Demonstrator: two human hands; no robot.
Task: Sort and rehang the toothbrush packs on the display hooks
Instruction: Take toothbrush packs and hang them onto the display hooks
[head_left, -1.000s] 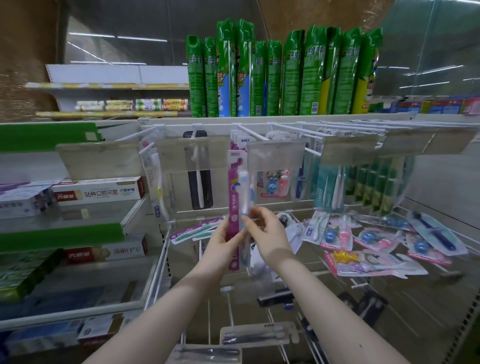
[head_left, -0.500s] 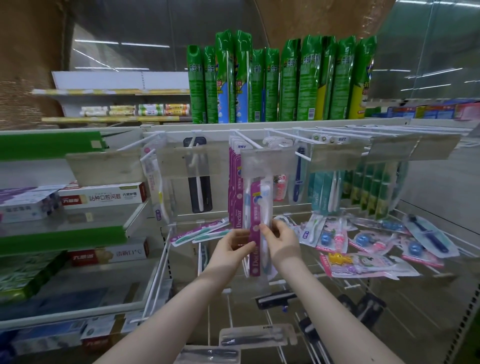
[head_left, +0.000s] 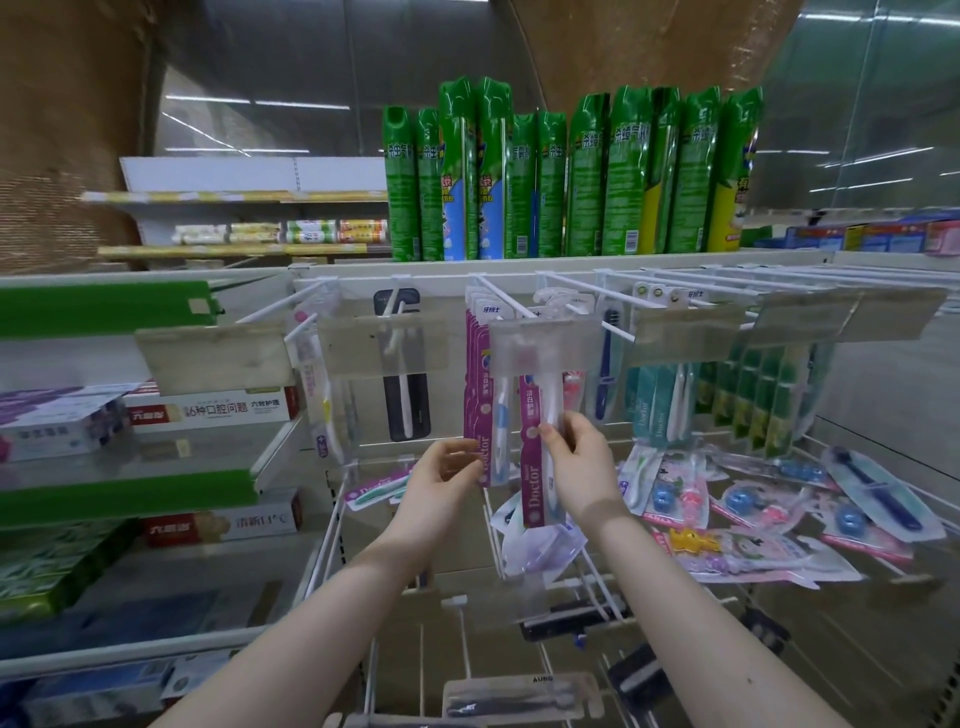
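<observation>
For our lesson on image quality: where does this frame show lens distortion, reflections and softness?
Head view: wide-angle distortion slightly bows the shelf edge and splays the display hooks; ceiling-light streaks reflect in the glossy panels up top; the toothpaste boxes at lower left look soft, while the pink Doctor toothbrush pack in the right hand reads clearly.

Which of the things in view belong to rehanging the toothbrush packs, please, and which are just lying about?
Job: pink Doctor pack pinched by the right hand; hanging pink packs held by the left hand; white hook; loose packs on the wire shelf.
Lying about: green spray cans; toothpaste boxes.
</observation>
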